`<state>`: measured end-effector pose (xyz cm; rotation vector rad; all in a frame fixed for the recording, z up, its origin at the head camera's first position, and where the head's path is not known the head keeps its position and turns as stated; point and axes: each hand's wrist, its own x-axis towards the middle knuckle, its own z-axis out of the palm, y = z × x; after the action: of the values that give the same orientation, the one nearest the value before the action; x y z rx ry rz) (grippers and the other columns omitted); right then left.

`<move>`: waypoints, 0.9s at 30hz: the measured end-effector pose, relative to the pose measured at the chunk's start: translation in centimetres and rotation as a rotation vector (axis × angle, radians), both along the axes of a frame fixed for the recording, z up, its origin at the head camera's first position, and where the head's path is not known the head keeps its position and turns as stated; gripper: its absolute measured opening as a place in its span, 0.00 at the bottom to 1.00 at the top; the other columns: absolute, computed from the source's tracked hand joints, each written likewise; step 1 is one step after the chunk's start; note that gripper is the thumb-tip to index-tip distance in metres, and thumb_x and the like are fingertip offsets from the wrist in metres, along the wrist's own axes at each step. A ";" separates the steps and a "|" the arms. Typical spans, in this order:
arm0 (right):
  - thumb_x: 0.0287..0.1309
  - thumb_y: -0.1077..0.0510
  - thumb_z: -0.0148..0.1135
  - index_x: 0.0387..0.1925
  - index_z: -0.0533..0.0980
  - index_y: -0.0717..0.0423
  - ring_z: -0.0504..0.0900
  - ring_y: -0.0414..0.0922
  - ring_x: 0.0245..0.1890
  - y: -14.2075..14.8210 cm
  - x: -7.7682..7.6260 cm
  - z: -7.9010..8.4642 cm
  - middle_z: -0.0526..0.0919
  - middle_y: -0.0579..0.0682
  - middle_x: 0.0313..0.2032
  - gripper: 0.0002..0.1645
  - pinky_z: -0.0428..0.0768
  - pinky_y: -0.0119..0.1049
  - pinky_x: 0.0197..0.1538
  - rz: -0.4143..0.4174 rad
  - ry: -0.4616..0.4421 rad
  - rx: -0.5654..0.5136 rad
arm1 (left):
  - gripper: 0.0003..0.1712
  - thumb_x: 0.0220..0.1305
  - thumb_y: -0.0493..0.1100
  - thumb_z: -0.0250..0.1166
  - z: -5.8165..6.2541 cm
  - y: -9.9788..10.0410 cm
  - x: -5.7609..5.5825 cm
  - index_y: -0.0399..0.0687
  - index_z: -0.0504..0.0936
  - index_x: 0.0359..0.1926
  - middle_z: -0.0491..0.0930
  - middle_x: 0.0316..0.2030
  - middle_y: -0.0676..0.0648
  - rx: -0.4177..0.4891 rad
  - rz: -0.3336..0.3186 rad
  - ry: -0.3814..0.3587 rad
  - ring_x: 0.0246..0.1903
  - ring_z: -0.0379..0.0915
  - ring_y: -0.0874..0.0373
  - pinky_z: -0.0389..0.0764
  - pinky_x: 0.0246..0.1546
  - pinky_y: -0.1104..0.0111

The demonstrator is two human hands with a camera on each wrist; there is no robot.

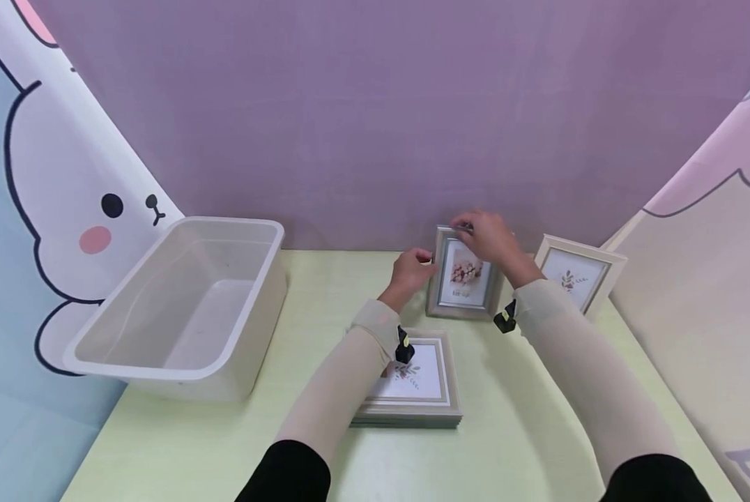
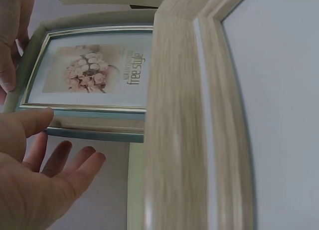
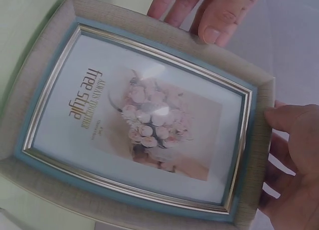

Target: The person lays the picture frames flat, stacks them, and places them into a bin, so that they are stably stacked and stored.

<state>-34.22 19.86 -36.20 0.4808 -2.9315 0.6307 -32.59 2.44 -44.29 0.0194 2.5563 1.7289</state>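
A grey-beige picture frame [image 1: 465,279] with a silver inner border and a flower print stands upright on the table near the purple back wall. My left hand [image 1: 408,277] is at its left side edge, the thumb on the front rim and fingers behind, as the right wrist view shows. From above, my right hand [image 1: 491,240] grips the top edge between thumb and fingers. Below the left wrist lies a stack of frames [image 1: 452,387], partly covered by the sleeve. The top one's wood-grain border [image 2: 177,120] fills the middle of the left wrist view.
A cream frame [image 1: 612,265] with a plant print leans at the right, partly behind the right arm. On the left stands a large white plastic tub [image 1: 240,355]. Purple cloth [image 1: 350,125] closes off the back, and a printed cloth [image 1: 714,293] borders the right side.
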 end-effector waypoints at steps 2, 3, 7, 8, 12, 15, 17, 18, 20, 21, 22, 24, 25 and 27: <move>0.70 0.59 0.60 0.57 0.81 0.54 0.79 0.61 0.59 -0.1 0.0 0.0 0.81 0.61 0.59 0.16 0.77 0.59 0.63 -0.006 0.009 0.004 | 0.12 0.62 0.38 0.71 0.0 0.1 -0.1 0.42 0.85 0.46 0.87 0.49 0.44 -0.002 0.014 0.000 0.51 0.83 0.50 0.82 0.55 0.61; 0.70 0.59 0.60 0.57 0.81 0.54 0.79 0.61 0.59 -0.1 -0.1 -0.1 0.82 0.61 0.59 0.16 0.76 0.59 0.63 -0.007 0.013 0.007 | 0.11 0.62 0.38 0.71 0.0 0.1 -0.1 0.42 0.85 0.46 0.87 0.48 0.44 -0.005 0.020 -0.001 0.50 0.83 0.51 0.83 0.54 0.61; 0.70 0.59 0.60 0.56 0.81 0.53 0.79 0.61 0.59 -0.3 0.0 -0.1 0.82 0.61 0.58 0.16 0.76 0.60 0.63 -0.006 0.029 0.020 | 0.09 0.62 0.37 0.71 0.2 0.2 0.0 0.42 0.85 0.44 0.88 0.46 0.45 -0.020 0.043 -0.004 0.47 0.84 0.52 0.85 0.48 0.64; 0.70 0.59 0.60 0.56 0.81 0.53 0.79 0.61 0.59 -0.4 0.0 -0.1 0.83 0.61 0.58 0.16 0.75 0.60 0.63 -0.006 0.032 0.022 | 0.08 0.63 0.37 0.71 0.2 0.3 0.0 0.42 0.85 0.43 0.88 0.46 0.45 -0.025 0.046 -0.002 0.46 0.84 0.52 0.85 0.46 0.64; 0.71 0.58 0.60 0.56 0.81 0.52 0.80 0.61 0.59 -0.5 0.1 -0.3 0.84 0.59 0.57 0.15 0.76 0.59 0.63 -0.020 0.044 0.019 | 0.08 0.63 0.37 0.71 0.3 0.3 0.0 0.41 0.85 0.43 0.88 0.47 0.45 -0.038 0.046 0.016 0.46 0.84 0.52 0.85 0.45 0.66; 0.71 0.58 0.59 0.56 0.81 0.51 0.81 0.60 0.58 -0.4 0.2 -0.5 0.84 0.57 0.57 0.15 0.78 0.59 0.62 -0.030 0.047 0.012 | 0.08 0.63 0.36 0.71 0.2 0.3 0.0 0.41 0.84 0.43 0.87 0.48 0.45 -0.037 0.038 0.026 0.45 0.84 0.52 0.85 0.44 0.66; 0.72 0.58 0.59 0.56 0.81 0.51 0.82 0.59 0.57 -0.3 0.2 -0.6 0.85 0.56 0.57 0.15 0.78 0.58 0.61 -0.026 0.055 0.013 | 0.08 0.63 0.37 0.71 0.2 0.3 0.0 0.41 0.84 0.43 0.87 0.47 0.45 -0.036 0.035 0.026 0.45 0.84 0.52 0.85 0.43 0.67; 0.72 0.58 0.59 0.56 0.81 0.51 0.82 0.59 0.57 -0.3 0.2 -0.6 0.85 0.56 0.57 0.15 0.78 0.58 0.61 -0.025 0.060 0.014 | 0.08 0.63 0.37 0.70 0.3 0.3 0.0 0.41 0.84 0.43 0.87 0.47 0.45 -0.039 0.033 0.026 0.45 0.84 0.52 0.85 0.43 0.67; 0.72 0.59 0.58 0.57 0.80 0.51 0.82 0.60 0.56 -0.1 0.3 -0.7 0.85 0.57 0.56 0.15 0.78 0.59 0.61 -0.022 0.078 0.019 | 0.08 0.64 0.37 0.70 0.4 0.2 0.0 0.42 0.84 0.44 0.87 0.46 0.45 -0.049 0.027 0.030 0.44 0.84 0.52 0.85 0.43 0.66; 0.72 0.59 0.58 0.57 0.80 0.51 0.82 0.60 0.56 -0.1 0.4 -0.7 0.85 0.57 0.56 0.15 0.78 0.59 0.61 -0.021 0.089 0.019 | 0.09 0.64 0.38 0.70 0.5 0.2 0.0 0.42 0.84 0.44 0.88 0.46 0.45 -0.056 0.020 0.035 0.45 0.84 0.52 0.85 0.45 0.66; 0.72 0.59 0.58 0.57 0.80 0.51 0.82 0.60 0.56 0.0 0.4 -0.6 0.85 0.57 0.56 0.15 0.78 0.59 0.61 -0.019 0.101 0.019 | 0.09 0.64 0.38 0.70 0.5 0.1 0.0 0.42 0.84 0.45 0.88 0.46 0.45 -0.061 0.014 0.043 0.45 0.84 0.52 0.85 0.46 0.65; 0.72 0.60 0.58 0.57 0.80 0.52 0.82 0.60 0.54 0.0 0.4 -0.4 0.86 0.57 0.55 0.15 0.78 0.59 0.60 -0.017 0.123 0.016 | 0.09 0.65 0.39 0.70 0.8 0.0 -0.1 0.42 0.83 0.45 0.87 0.46 0.44 -0.071 0.000 0.060 0.47 0.84 0.52 0.85 0.48 0.63; 0.72 0.60 0.58 0.56 0.80 0.52 0.83 0.60 0.54 0.0 0.4 -0.2 0.86 0.57 0.54 0.15 0.78 0.58 0.60 -0.014 0.135 0.016 | 0.10 0.65 0.40 0.69 1.0 -0.1 -0.1 0.42 0.83 0.46 0.87 0.47 0.44 -0.072 -0.007 0.069 0.47 0.84 0.51 0.85 0.50 0.62; 0.72 0.60 0.59 0.56 0.80 0.53 0.83 0.59 0.53 -0.1 0.5 0.3 0.86 0.58 0.54 0.14 0.78 0.58 0.59 -0.008 0.148 0.010 | 0.10 0.66 0.41 0.69 1.5 -0.4 -0.2 0.43 0.82 0.46 0.87 0.48 0.44 -0.081 -0.019 0.085 0.49 0.84 0.51 0.84 0.52 0.61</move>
<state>-33.68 19.78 -35.92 0.4947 -2.7968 0.5543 -32.74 2.07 -42.78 0.1159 2.6740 1.6518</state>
